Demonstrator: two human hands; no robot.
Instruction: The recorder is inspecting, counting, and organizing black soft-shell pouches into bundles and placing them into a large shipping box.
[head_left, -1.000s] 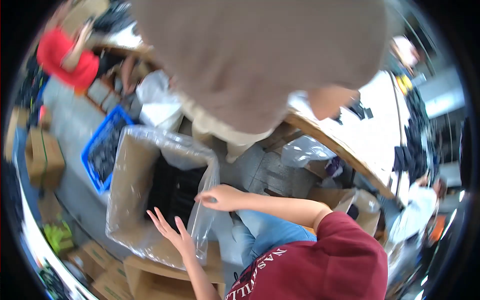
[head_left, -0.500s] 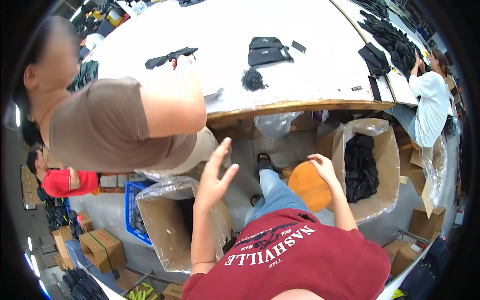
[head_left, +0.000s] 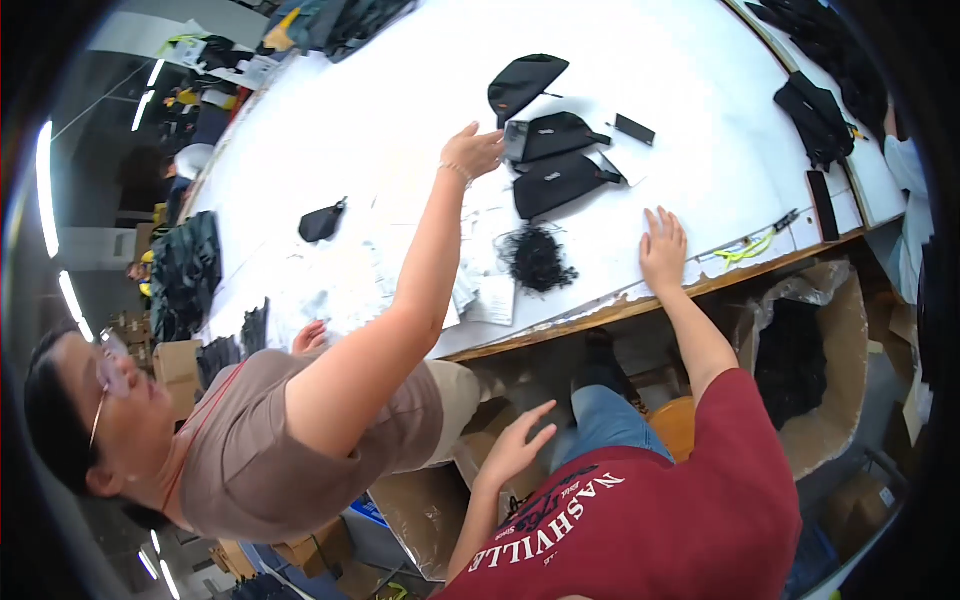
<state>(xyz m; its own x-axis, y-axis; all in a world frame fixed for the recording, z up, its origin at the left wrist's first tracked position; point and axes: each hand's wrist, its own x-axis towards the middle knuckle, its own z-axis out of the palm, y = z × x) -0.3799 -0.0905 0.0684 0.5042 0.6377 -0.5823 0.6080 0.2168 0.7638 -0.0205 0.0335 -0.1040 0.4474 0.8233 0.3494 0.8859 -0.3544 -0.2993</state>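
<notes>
My right hand (head_left: 663, 250) lies flat on the white table (head_left: 690, 90) near its front edge, fingers stretched out, holding nothing. My left hand (head_left: 515, 447) is in the air in front of the table, fingers apart and empty. Beyond my right hand are several black fabric pouches: a near one (head_left: 562, 186), one behind it (head_left: 558, 138) and a farther one (head_left: 528, 84). A co-worker's hand (head_left: 472, 152) reaches to their left side, by a small greyish piece (head_left: 515, 140). A tangle of black threads (head_left: 538, 258) lies to the left of my right hand.
The co-worker (head_left: 300, 430) leans in from the left. A flat black rectangle (head_left: 634, 130), a yellow-green cord (head_left: 748, 250) and a dark small tool (head_left: 787, 220) lie on the table. Below stand a wooden stool (head_left: 675, 425) and a plastic-lined carton (head_left: 845, 370) of black items.
My view has shifted toward the table. My right hand has moved from over the stool onto the tabletop. The co-worker's arm now stretches to the pouches, and another pouch lies there.
</notes>
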